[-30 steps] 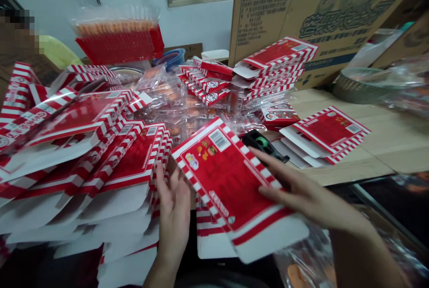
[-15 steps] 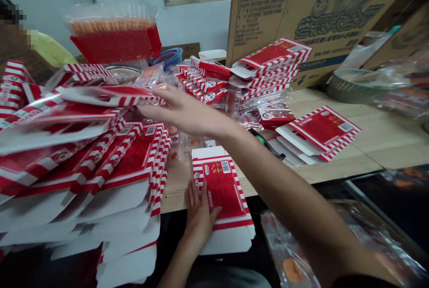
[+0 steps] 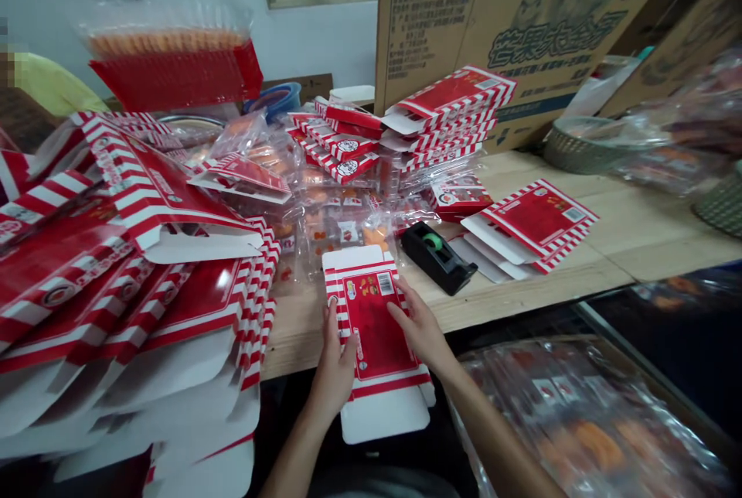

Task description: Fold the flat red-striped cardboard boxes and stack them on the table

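A red and white striped carton [image 3: 379,335] with open white end flaps lies over the table's front edge. My left hand [image 3: 338,365] grips its left side, thumb on the printed face. On its right side my right hand [image 3: 422,324] is closed, with fingers along the upper face and edge. Just right of the carton, a black tape dispenser [image 3: 439,257] with green tape rests on the table, touched by neither hand. Clear-wrapped orange snacks [image 3: 348,227] lie just beyond the carton's far end.
Many striped cartons [image 3: 197,289] are heaped at the left. More cartons [image 3: 452,107] are stacked at the back, with several flat ones [image 3: 539,223] on the right. A cardboard box [image 3: 440,26] stands behind. Wrapped snacks [image 3: 585,421] fill a box below the table at right.
My right hand has come back from the left heap to the carton's right side. The carton on top of the heap has shifted and tilted. The tape dispenser now shows fully.
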Motion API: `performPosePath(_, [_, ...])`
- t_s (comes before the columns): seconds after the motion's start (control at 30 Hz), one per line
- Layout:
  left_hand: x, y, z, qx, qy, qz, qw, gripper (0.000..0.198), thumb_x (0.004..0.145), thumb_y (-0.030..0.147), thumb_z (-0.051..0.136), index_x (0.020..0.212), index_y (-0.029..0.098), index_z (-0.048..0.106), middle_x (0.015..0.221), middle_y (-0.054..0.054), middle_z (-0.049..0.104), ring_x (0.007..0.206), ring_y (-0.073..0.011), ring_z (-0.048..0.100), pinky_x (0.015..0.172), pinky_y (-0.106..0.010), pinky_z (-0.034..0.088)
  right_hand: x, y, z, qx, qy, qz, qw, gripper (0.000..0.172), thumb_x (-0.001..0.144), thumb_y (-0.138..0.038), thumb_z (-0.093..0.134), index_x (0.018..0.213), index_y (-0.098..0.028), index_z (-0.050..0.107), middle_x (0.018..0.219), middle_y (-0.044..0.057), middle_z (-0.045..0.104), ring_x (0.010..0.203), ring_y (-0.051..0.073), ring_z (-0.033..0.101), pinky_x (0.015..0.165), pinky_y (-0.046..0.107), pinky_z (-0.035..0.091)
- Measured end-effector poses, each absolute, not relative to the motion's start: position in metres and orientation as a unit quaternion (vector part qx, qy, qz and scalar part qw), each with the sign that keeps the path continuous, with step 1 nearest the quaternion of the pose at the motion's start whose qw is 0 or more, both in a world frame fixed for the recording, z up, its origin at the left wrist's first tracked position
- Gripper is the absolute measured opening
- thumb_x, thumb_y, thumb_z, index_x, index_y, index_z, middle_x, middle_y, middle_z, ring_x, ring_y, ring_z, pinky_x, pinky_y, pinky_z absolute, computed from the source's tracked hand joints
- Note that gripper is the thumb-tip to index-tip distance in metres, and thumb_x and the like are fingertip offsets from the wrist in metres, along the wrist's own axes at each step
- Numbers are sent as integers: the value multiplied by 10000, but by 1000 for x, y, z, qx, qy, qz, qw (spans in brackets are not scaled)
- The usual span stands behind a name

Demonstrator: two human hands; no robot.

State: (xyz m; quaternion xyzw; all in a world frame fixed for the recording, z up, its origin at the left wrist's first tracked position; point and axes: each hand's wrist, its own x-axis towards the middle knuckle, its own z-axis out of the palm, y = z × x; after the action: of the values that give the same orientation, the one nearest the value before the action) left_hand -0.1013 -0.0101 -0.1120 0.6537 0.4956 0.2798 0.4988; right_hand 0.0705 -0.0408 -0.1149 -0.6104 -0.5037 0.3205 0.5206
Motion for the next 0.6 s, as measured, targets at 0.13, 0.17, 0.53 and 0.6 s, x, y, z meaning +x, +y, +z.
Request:
performPosePath(0.13, [-102, -12, -106, 637, 472, 315, 521, 581, 920, 348, 391, 1446, 222, 177, 1517, -102, 257, 1393, -222, 216, 1109, -386, 259, 67, -45, -93, -587, -417, 331, 610, 523, 878, -382, 501, 1366, -267, 351, 1478, 70, 346, 1364, 234, 297, 1103, 458, 276])
performPosePath(0.17, [-102, -12, -102, 635, 468, 327, 520, 588, 922, 349, 394, 1448, 235, 159, 1519, -91, 253, 1390, -215, 227, 1102, -370, 281, 66, -47, -85, -578, -405, 343, 619, 552, 865, -389, 525, 1374, -271, 348, 1469, 65, 366, 1348, 225, 332, 1084, 430, 322])
performPosePath(0.53, [-100, 3, -5, 800, 474, 212, 301, 268, 906, 370, 411, 847, 195, 605, 802, -35, 673, 780, -193, 629, 723, -301, 460, 36, -109, -28, -589, -484, 483, 431, 503, 918, -332, 445, 1404, -225, 374, 1346, 85, 532, 1221, 229, 508, 1030, 391, 393])
performPosePath(0.6, [-100, 4, 2, 786, 501, 116, 343, 346, 866, 477, 437, 738, 197, 594, 660, -11, 652, 645, -195, 613, 608, -281, 427, 24, -119, -30, -619, -531, 449, 365, 628, 883, -331, 482, 1446, -146, 273, 1403, 143, 451, 1251, 266, 473, 1054, 416, 355])
